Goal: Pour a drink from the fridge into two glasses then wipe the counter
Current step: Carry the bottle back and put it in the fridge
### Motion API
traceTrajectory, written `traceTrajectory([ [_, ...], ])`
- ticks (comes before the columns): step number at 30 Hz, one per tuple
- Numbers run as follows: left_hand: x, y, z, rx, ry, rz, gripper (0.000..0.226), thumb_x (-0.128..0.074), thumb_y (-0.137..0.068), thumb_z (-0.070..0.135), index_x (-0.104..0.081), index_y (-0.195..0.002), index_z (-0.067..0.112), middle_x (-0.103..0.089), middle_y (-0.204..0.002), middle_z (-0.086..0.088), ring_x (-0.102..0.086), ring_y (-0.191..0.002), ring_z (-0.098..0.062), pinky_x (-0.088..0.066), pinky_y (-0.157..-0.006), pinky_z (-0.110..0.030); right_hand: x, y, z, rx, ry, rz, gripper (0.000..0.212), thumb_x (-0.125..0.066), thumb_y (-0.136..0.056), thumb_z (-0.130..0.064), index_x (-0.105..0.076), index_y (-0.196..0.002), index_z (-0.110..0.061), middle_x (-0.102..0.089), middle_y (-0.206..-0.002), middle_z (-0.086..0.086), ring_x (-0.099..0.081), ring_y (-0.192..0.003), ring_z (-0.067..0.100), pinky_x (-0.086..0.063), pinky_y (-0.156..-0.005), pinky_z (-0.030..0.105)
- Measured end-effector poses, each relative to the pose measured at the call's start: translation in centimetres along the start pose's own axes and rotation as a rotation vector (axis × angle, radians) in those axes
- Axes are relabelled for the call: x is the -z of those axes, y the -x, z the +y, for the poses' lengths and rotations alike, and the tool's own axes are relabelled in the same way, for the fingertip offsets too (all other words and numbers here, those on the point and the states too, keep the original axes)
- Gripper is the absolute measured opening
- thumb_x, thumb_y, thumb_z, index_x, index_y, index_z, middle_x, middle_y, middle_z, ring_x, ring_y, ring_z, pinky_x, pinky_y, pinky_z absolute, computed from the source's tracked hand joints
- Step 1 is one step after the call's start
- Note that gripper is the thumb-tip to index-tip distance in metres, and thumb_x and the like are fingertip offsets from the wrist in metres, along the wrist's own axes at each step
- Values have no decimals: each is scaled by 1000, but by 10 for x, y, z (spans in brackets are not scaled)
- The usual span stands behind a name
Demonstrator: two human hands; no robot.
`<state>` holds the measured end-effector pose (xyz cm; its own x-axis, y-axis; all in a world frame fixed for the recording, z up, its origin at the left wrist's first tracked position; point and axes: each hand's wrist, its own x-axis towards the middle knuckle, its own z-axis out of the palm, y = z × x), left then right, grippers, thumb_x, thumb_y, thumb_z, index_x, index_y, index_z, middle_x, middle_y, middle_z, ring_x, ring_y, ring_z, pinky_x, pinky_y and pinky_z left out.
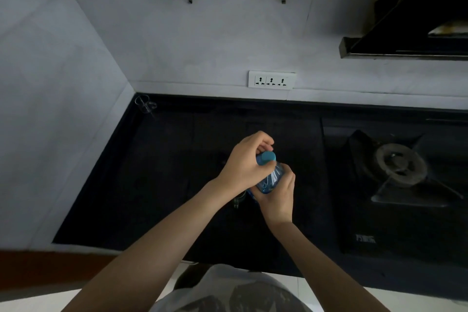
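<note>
A clear blue plastic bottle (270,179) is held over the middle of the black counter (152,185). My right hand (278,197) grips its body from below. My left hand (247,159) is curled around the bottle's neck, with its fingers at the blue cap (267,157). A clear glass (240,199) shows partly under my left wrist, standing on the counter. Another clear glass (144,104) stands in the far left corner of the counter against the wall.
A gas hob with a burner (400,167) fills the counter's right side. A black range hood (410,43) hangs above it. A white triple socket (272,80) sits on the back wall. White walls close the left and rear.
</note>
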<state>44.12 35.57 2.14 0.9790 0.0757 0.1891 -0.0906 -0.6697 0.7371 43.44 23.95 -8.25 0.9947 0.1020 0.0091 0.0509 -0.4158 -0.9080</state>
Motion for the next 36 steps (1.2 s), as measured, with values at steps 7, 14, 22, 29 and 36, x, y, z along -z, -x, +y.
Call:
traceTrajectory([
  [7,0,2,-1,-40,-149,36,46,-75,-78,29,-54,-118,19,-54,-113,4,-48,-105,-8,-43,-90,-23,0,0,0,-12,-11,-8,90,-86,-69,-27,-29,-138,-20,-34,-126,-10,-45,-116,9,-49,-91,27],
  [14,-4,2,-1,-64,-156,5,32,-75,-80,25,-60,-106,16,-53,-106,1,-54,-96,-9,-50,-88,-28,-1,0,3,18,23,9,89,-87,-68,-26,-31,-137,-17,-37,-127,-6,-46,-117,12,-48,-88,27],
  [22,-4,3,0,-51,-85,-30,36,-74,-77,13,-59,-109,21,-47,-111,8,-47,-107,-8,-44,-90,-23,0,1,3,7,-7,-9,89,-85,-70,-24,-28,-139,-20,-32,-128,-11,-44,-116,8,-46,-90,25],
  [29,-5,1,5,16,-175,4,33,-72,-83,29,-57,-111,18,-56,-104,4,-50,-100,-8,-45,-87,-24,0,1,3,41,10,4,87,-85,-69,-30,-29,-135,-25,-34,-124,-11,-46,-116,11,-51,-90,31],
  [36,-9,5,8,16,-147,-18,46,-70,-80,19,-53,-123,20,-51,-123,3,-42,-115,-11,-38,-94,-23,1,2,4,36,13,-13,89,-84,-70,-26,-27,-138,-23,-33,-128,-9,-45,-116,10,-50,-91,29],
])
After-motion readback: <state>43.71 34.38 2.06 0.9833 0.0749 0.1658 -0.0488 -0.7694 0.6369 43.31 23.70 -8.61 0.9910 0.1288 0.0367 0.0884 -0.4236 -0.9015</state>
